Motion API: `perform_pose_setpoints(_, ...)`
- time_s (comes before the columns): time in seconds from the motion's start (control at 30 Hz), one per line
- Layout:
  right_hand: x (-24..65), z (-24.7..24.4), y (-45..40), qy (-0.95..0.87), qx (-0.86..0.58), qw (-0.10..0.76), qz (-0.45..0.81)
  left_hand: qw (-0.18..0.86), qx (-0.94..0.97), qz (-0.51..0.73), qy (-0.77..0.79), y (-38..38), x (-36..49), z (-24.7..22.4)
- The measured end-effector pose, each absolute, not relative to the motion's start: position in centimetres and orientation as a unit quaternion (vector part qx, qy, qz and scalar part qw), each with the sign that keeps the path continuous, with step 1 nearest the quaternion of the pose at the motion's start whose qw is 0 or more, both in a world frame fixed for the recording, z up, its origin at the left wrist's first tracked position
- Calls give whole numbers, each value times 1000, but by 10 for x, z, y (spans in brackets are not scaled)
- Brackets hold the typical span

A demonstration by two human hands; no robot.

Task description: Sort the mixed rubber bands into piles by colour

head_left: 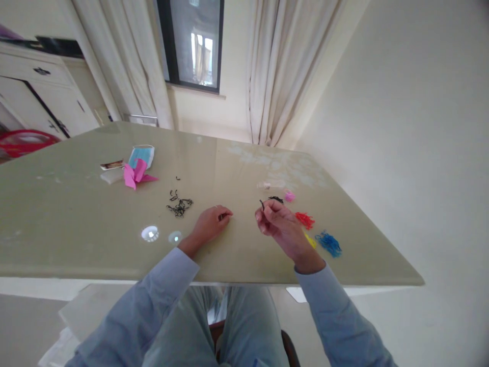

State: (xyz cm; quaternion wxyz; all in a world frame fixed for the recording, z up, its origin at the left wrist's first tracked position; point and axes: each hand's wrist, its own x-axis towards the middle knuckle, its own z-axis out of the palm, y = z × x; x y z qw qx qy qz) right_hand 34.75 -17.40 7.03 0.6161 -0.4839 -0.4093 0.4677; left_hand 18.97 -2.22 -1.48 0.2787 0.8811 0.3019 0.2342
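Observation:
My right hand (280, 224) is raised over the table, with thumb and fingers pinched on a small thin black piece (262, 204) that looks curved. My left hand (209, 223) rests on the table with its fingers curled together; whether anything is in them is hidden. To its left lies a pile of small black curved pieces (180, 207), with a few loose ones just beyond. Around my right hand are small heaps of thin, band-like pieces: black (275, 199), pink (290, 196), red (304, 220), yellow (310, 241) partly behind the wrist, and blue (329, 243).
A glossy beige table (244, 255) spans the view, its front edge by my lap. At the far left lie a blue face mask (142, 154), folded pink paper (134, 175) and a small packet (112, 165). A white wall (412, 153) rises on the right.

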Motion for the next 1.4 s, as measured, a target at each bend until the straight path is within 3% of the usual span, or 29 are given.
perform_pose_setpoints(0.13,418,69,-165,-504,-663,459,310,285,879,230,306,-22,189,-14)
perform_pose_setpoints(0.23,465,66,-154,-538,-797,224,161,288,877,237,302,-21,189,-14)
perform_pose_setpoints(0.47,498,56,-134,-533,-834,105,96,287,873,245,309,-19,190,-17)
perform_pose_setpoints(0.8,470,63,-134,-512,-853,82,56,290,873,244,308,-19,190,-16)
perform_pose_setpoints(1.07,364,40,-130,-659,-697,255,123,301,866,255,306,-20,190,-17)
perform_pose_setpoints(1.4,319,6,-96,-629,-752,183,75,317,813,348,343,-22,186,-9)
